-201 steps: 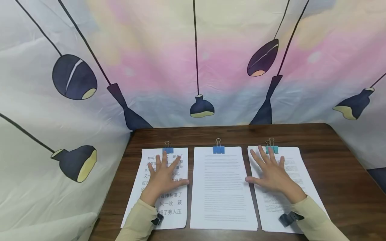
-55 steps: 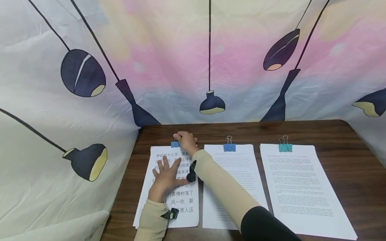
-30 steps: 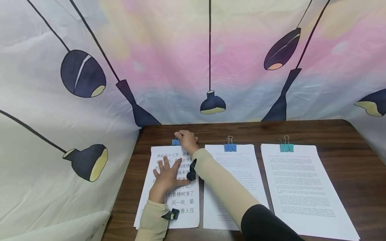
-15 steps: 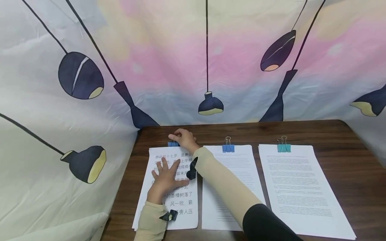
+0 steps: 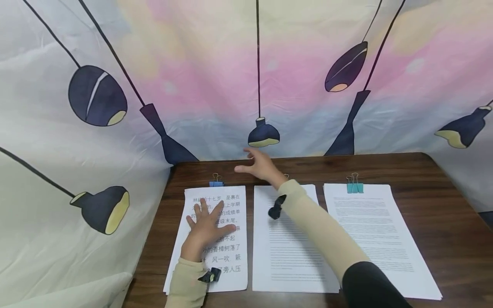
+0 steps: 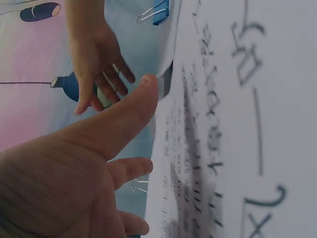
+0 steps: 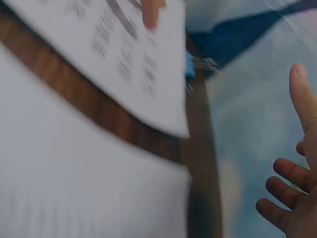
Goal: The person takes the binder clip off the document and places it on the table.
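My left hand (image 5: 206,231) rests on the left stack of paper (image 5: 227,280), printed with large characters, its fingers spread. A blue binder clip (image 5: 216,184) lies just beyond the top edge of that stack, its wire handles raised. My right hand (image 5: 259,164) is in the air near the table's back edge, right of this clip, holding nothing. Its thumb and fingers are apart, as the right wrist view also shows. The right forearm crosses over the middle stack of paper (image 5: 292,256). Behind the right wrist the middle stack's clip is mostly hidden; its wire handle (image 5: 286,176) shows.
A third stack of paper (image 5: 369,244) with a teal binder clip (image 5: 355,188) lies on the right. All three stacks are on a dark wooden table (image 5: 423,214). A fabric backdrop (image 5: 215,85) printed with lamps hangs behind.
Earlier the blue clip overlapped the left stack's top edge; the right hand held it and it shifted beyond the edge. The right hand has now let go and moved up and right.
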Available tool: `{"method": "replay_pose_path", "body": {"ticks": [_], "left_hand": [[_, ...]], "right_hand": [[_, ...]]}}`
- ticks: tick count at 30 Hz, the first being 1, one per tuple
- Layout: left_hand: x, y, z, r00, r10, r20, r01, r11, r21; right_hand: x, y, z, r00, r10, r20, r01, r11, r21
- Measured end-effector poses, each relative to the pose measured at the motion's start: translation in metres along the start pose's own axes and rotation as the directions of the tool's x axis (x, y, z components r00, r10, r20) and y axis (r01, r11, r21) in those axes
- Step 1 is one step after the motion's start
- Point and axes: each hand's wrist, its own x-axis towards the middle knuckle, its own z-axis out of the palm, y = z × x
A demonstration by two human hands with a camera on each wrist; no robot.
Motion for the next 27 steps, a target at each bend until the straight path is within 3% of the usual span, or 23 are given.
{"method": "replay_pose_path", "body": {"ticks": [6, 12, 19, 27], "left_hand": [[-0.006, 0.022, 0.001, 0.996, 0.078, -0.054, -0.076, 0.996, 0.039], [-0.008, 0.054, 0.015, 0.986, 0.153, -0.072, -0.151, 0.988, 0.035], [-0.003, 0.086, 0.037, 0.975, 0.221, -0.028, -0.220, 0.975, 0.019], [0.007, 0.111, 0.053, 0.965, 0.262, 0.023, -0.263, 0.962, 0.080]], "right_hand": [[-0.017, 0.025, -0.054, 0.997, 0.045, -0.065, -0.047, 0.999, -0.018], [-0.030, 0.044, -0.089, 0.992, 0.078, -0.098, -0.084, 0.995, -0.050], [-0.043, 0.059, -0.102, 0.994, 0.093, -0.051, -0.096, 0.993, -0.066], [-0.052, 0.071, -0.105, 0.995, 0.079, -0.055, -0.084, 0.991, -0.101]]}}
